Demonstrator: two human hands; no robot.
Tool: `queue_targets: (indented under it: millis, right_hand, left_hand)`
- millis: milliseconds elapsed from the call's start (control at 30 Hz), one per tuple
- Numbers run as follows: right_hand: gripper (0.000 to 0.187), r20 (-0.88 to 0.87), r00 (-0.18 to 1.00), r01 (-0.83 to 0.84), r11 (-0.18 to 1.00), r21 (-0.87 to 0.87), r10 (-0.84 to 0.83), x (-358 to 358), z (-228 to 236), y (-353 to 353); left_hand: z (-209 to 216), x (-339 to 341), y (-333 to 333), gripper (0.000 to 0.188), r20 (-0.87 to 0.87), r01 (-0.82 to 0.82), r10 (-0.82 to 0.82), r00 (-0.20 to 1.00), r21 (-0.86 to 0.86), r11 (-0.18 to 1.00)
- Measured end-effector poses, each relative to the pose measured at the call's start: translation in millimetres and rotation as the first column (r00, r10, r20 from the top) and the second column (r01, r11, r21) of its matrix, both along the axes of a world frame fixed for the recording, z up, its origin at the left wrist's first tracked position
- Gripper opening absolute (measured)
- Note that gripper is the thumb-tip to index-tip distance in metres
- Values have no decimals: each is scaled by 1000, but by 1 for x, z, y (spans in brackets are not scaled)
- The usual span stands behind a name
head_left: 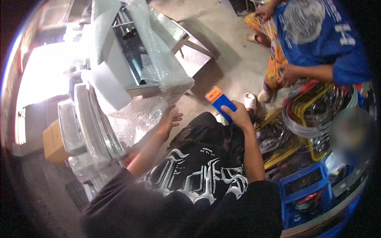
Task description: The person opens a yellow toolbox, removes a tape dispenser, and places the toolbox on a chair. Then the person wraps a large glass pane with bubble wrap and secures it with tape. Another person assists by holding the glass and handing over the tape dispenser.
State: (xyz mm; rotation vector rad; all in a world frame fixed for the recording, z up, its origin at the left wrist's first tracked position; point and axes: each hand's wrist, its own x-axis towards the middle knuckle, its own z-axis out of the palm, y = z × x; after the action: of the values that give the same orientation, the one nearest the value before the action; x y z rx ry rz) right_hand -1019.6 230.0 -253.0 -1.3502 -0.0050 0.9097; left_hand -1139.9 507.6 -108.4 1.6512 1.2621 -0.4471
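The right hand (239, 114) is gripping a flat packet (220, 103), which is jutting past the fingertips, showing blue with an orange end; the left hand (170, 120) is spreading empty fingers near bubble wrap (139, 115).

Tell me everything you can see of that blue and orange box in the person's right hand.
The box is slim and rectangular, mostly plain deep blue, with an orange end bearing dark markings. It might be card or plastic; I can't tell which, nor whether it is sealed. The right hand grips its blue part, thumb across the face, covering some of it. It is held slanted, orange end toward the upper left of the picture, above the floor.
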Motion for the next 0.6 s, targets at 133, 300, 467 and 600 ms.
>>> queue_targets:
  millis: [133, 300, 467, 600]
  right_hand:
    - [45, 309, 864, -399, 915, -62, 398, 60, 73, 8]
    - [50, 286, 955, -107, 990, 91, 77, 105, 144, 23]
    - [44, 278, 951, 70, 969, 238, -137, 113, 174, 38]
    - [39, 308, 945, 65, 986, 153, -110, 104, 181, 58]
  left_hand:
    - [-19, -48, 17, 70, 315, -152, 239, 919, -278, 948]
    - [-32, -52, 14, 72, 577, -265, 780, 243, -734, 626]
    - [25, -49, -3, 81, 540, -146, 835, -104, -839, 524]
    - [92, -64, -11, 93, 579, -265, 784, -223, -811, 523]
